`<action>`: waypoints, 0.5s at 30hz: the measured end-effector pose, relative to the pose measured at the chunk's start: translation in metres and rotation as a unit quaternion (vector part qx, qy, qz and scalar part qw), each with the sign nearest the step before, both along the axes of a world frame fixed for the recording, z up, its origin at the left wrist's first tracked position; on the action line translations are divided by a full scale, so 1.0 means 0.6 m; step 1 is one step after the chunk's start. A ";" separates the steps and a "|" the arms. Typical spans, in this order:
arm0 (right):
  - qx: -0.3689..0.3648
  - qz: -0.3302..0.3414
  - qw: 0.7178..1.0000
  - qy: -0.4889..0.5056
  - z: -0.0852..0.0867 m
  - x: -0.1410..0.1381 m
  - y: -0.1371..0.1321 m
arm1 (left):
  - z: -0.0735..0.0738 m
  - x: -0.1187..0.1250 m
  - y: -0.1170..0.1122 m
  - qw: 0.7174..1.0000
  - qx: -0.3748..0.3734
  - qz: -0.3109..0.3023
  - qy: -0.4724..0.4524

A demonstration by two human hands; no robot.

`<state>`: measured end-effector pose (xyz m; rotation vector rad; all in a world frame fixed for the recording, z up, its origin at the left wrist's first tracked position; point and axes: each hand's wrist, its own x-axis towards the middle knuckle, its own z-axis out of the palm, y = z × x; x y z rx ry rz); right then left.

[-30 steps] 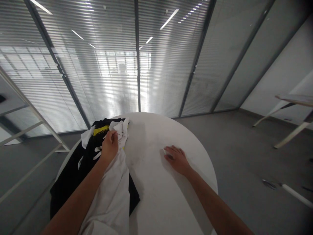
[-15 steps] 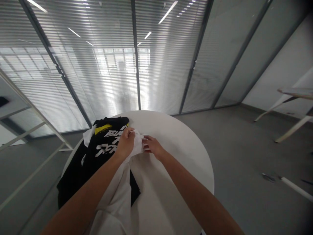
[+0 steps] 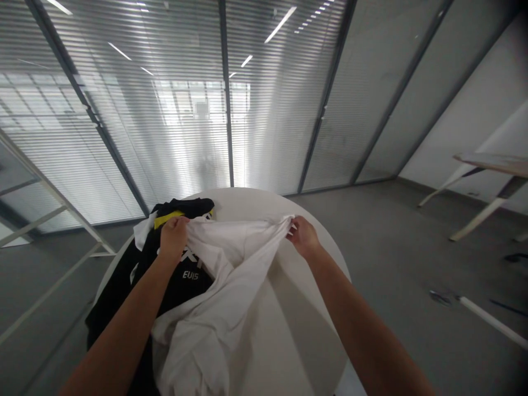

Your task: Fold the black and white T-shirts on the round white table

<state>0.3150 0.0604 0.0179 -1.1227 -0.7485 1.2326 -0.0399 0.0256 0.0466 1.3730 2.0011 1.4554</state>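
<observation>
A white cloth garment (image 3: 223, 291) is stretched between my two hands above a round white table, its lower part hanging in folds toward me. My left hand (image 3: 174, 237) is closed on one end of its upper edge. At the other end, my right hand (image 3: 303, 235) pinches a bunched corner. The garment's exact kind cannot be made out. Under and beside my left hand lies a black shirt (image 3: 124, 291) with white lettering and a yellow patch. Part of its print is covered by the white cloth and my left hand.
The round white table (image 3: 256, 201) carries the clothes. A white metal frame (image 3: 61, 192) stands on the left. Behind is a glass wall with blinds (image 3: 272, 132). To the right are a table with pale legs (image 3: 482, 209) and a white pole (image 3: 490, 322) on the grey floor.
My hands have moved apart, the left leftward and the right rightward. The white garment, bunched between them before, is now spread with its upper edge pulled straight.
</observation>
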 end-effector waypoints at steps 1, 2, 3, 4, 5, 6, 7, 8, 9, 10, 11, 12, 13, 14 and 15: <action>-0.045 -0.020 0.998 -0.043 -0.016 0.014 0.003 | -0.015 -0.007 0.001 0.999 -0.030 0.009 0.025; -0.077 -0.033 0.994 -0.073 -0.033 0.026 0.005 | -0.030 -0.011 0.001 0.997 -0.056 0.012 0.042; -0.101 -0.041 0.989 -0.097 -0.049 0.035 0.007 | -0.042 -0.012 -0.001 0.996 -0.073 0.007 0.048; -0.114 -0.047 0.986 -0.114 -0.063 0.042 0.008 | -0.051 -0.010 -0.004 0.994 -0.090 0.006 0.062; -0.119 -0.050 0.983 -0.128 -0.073 0.046 0.009 | -0.058 -0.005 -0.007 0.991 -0.106 0.008 0.085; -0.122 -0.051 0.981 -0.144 -0.080 0.048 0.009 | -0.060 0.001 -0.010 0.985 -0.122 0.010 0.120; -0.123 -0.052 0.979 -0.157 -0.082 0.047 0.008 | -0.060 0.009 -0.013 0.977 -0.136 0.010 0.163; -0.115 -0.048 0.976 -0.179 -0.082 0.044 0.006 | -0.057 0.017 -0.015 0.966 -0.147 0.011 0.214; -0.095 -0.040 0.969 -0.223 -0.079 0.038 0.002 | -0.053 0.025 -0.016 0.951 -0.156 0.009 0.268; -0.064 -0.028 0.954 -0.292 -0.074 0.030 -0.003 | -0.048 0.033 -0.016 0.935 -0.161 0.002 0.317; -0.028 -0.014 0.924 -0.381 -0.068 0.021 -0.010 | -0.044 0.039 -0.015 0.920 -0.163 -0.010 0.357; 0.010 0.000 0.877 -0.480 -0.062 0.011 -0.018 | -0.040 0.043 -0.012 0.906 -0.166 -0.022 0.388; 0.040 0.013 0.817 -0.575 -0.057 0.000 -0.026 | -0.039 0.046 -0.008 0.895 -0.173 -0.036 0.410; 0.058 0.025 0.756 -0.651 -0.054 -0.010 -0.034 | -0.039 0.046 -0.003 0.887 -0.185 -0.051 0.420; 0.059 0.036 0.709 -0.702 -0.052 -0.019 -0.040 | -0.040 0.045 0.002 0.884 -0.198 -0.065 0.418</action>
